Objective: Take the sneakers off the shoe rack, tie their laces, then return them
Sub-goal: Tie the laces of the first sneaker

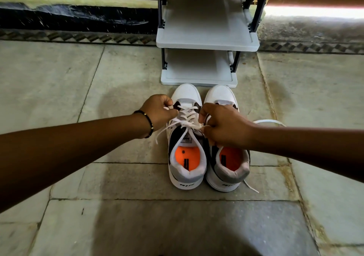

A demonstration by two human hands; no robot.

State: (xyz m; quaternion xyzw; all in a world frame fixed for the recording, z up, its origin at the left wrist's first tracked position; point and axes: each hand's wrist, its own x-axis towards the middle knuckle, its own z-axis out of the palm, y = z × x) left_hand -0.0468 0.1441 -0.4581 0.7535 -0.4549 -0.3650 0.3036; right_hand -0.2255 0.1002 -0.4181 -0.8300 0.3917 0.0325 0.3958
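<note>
Two white, grey and black sneakers with orange insoles stand side by side on the stone floor, toes toward the shoe rack. My left hand pinches one white lace of the left sneaker at its left side. My right hand grips the other lace end at that sneaker's right side and hides part of the right sneaker. The laces cross over the left sneaker's tongue. The right sneaker's laces lie loose on the floor.
The grey two-shelf rack with dark posts stands just past the sneaker toes, its shelves bare. A dark wall base with a patterned strip runs behind it. Stone floor tiles stretch around the sneakers.
</note>
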